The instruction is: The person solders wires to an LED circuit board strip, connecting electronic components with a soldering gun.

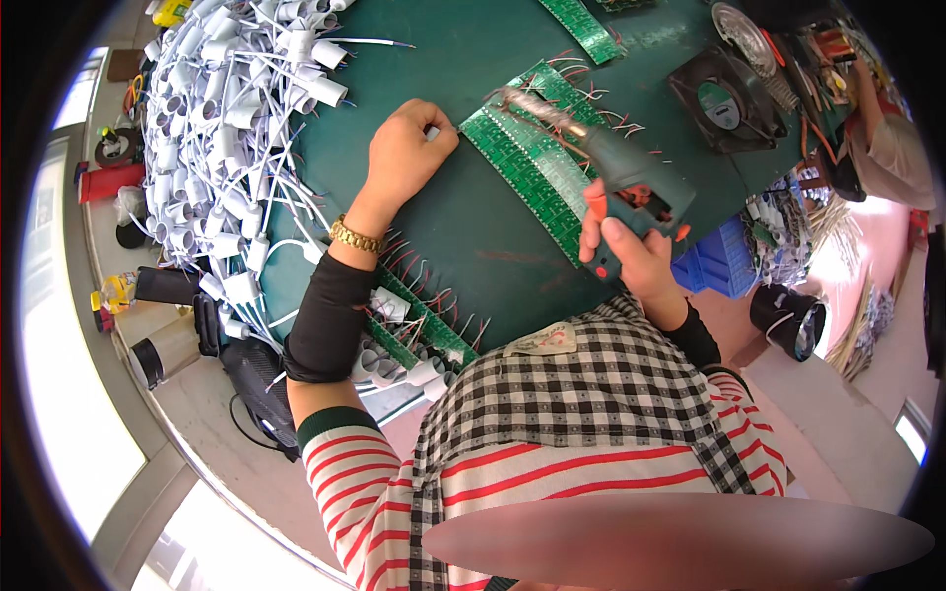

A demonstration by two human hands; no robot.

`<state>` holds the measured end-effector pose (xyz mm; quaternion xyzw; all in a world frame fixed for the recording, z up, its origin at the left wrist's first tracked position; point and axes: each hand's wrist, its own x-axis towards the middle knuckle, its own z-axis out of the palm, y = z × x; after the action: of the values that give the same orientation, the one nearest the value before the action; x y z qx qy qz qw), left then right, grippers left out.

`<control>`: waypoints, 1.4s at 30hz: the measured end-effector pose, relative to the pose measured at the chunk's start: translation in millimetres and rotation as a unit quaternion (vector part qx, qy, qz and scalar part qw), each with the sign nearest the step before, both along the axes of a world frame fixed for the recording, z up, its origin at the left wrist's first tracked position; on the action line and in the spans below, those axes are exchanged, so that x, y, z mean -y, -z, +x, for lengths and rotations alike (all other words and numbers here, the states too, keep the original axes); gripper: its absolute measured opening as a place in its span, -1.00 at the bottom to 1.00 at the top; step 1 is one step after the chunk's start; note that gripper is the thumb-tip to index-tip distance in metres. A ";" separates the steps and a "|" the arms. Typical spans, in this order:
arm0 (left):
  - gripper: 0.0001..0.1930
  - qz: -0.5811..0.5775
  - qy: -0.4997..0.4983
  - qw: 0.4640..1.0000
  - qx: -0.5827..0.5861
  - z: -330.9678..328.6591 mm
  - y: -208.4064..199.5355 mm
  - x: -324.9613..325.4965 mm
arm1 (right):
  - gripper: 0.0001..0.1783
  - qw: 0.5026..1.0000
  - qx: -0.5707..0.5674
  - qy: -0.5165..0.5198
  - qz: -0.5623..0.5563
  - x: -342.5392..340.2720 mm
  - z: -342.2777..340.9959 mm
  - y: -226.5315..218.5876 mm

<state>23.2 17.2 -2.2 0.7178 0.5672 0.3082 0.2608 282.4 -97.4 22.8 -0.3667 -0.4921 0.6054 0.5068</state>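
My right hand (639,258) is wrapped round the handle of a dark soldering gun (645,177) with an orange-red trigger. Its long metal nozzle points to the upper left, over a panel of green circuit boards (522,163) lying flat on the table. Whether the tip touches the boards, I cannot tell. Thin red and white wires stick out along the panel's far edge. My left hand (409,153) is closed beside the panel's left corner. A small whitish bit shows between its fingers, too small to name.
A big heap of white sockets with leads (222,128) covers the left side of the green table (473,256). Wired board strips (429,320) lie near my lap. Another green board (583,28), a black fan (727,103) and a blue bin (717,258) are farther right, beside another person's arm (887,148).
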 end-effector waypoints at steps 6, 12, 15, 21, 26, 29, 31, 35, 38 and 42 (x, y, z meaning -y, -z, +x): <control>-0.90 0.008 0.024 1.000 0.002 -2.9 -0.1 -1.1 | -0.71 0.994 0.094 -0.037 -0.036 -2.8 -12.2 -5.7; -0.91 0.000 0.037 0.999 0.017 -4.2 -0.9 -2.1 | -0.73 0.991 0.116 -0.039 -0.063 -6.9 -13.1 -7.8; -0.91 -0.005 0.033 0.999 0.014 -3.3 -1.5 -1.9 | -0.76 0.993 0.096 -0.014 -0.072 -7.5 -17.1 -6.4; -0.92 0.011 0.036 0.999 0.009 -3.5 0.1 -2.1 | -0.81 0.989 0.126 -0.044 -0.063 -9.4 -16.2 -10.0; -0.92 0.009 0.035 0.999 0.001 -2.4 -2.6 -1.4 | -0.85 0.993 0.097 -0.021 -0.063 -9.0 -20.6 -7.2; -0.92 0.009 0.038 0.999 0.005 -1.5 -3.3 -2.4 | -0.86 0.994 0.091 -0.027 -0.049 -9.7 -18.9 -5.4; -0.92 0.008 0.034 0.999 0.007 -2.7 -4.0 -1.0 | -0.87 0.993 0.103 -0.034 -0.051 -9.7 -18.2 -6.5; -0.91 0.013 0.036 0.999 -0.001 -2.5 -3.7 -2.8 | -0.79 0.995 0.074 -0.003 -0.064 -4.2 -19.9 -8.6; -0.90 0.008 0.035 0.999 -0.001 -1.5 -4.4 -2.7 | -0.72 0.999 0.024 0.029 -0.033 -3.8 -16.7 -5.7; -0.90 0.011 0.034 0.999 -0.004 -1.7 -6.6 -2.3 | -0.68 0.999 0.031 0.020 -0.013 -4.2 -12.2 -9.1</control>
<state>21.4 19.4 4.3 0.7412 0.5397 0.3023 0.2607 270.3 -93.1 31.9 -0.4015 -0.4919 0.5900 0.4988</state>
